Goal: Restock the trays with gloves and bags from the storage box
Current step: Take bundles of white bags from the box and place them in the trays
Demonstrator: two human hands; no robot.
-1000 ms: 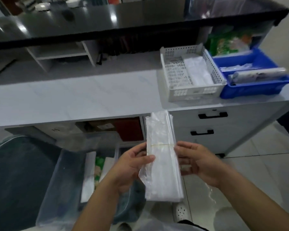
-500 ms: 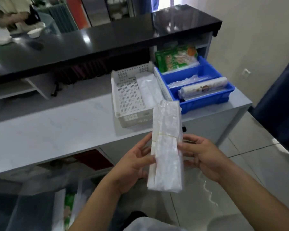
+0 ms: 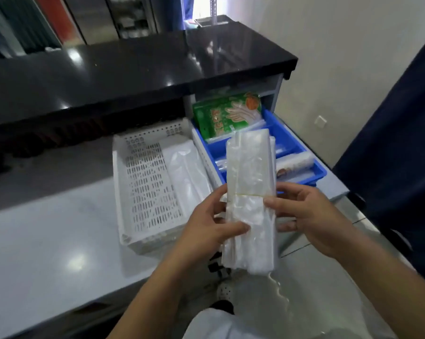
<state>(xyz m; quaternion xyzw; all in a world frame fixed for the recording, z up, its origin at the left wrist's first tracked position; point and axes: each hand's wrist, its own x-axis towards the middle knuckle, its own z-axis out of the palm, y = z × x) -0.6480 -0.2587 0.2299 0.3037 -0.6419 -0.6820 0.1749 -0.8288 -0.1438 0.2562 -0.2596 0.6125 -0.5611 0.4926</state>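
Note:
A long bundle of clear plastic bags [image 3: 252, 182], tied round the middle by a thin rubber band, stands upright between both hands. My left hand [image 3: 211, 226] pinches its left edge and my right hand [image 3: 304, 214] grips its right edge at the band. Behind the bundle, a white perforated tray [image 3: 145, 182] on the pale counter holds a flat stack of clear bags [image 3: 184, 172] along its right side. To its right, a blue tray [image 3: 289, 140] holds a green pack of gloves [image 3: 228, 116] at the back and a roll of bags [image 3: 294, 165] at the front. The storage box is out of view.
A black glossy upper counter [image 3: 133, 72] overhangs the trays from behind. The pale counter [image 3: 47, 241] stretches to the left. A dark blue panel [image 3: 402, 143] stands at the right, with tiled floor [image 3: 304, 289] below the hands.
The view has swung right and closer to the trays, and the storage box has dropped out of sight. Both hands have carried the bundle up over the counter's edge, in front of the blue tray.

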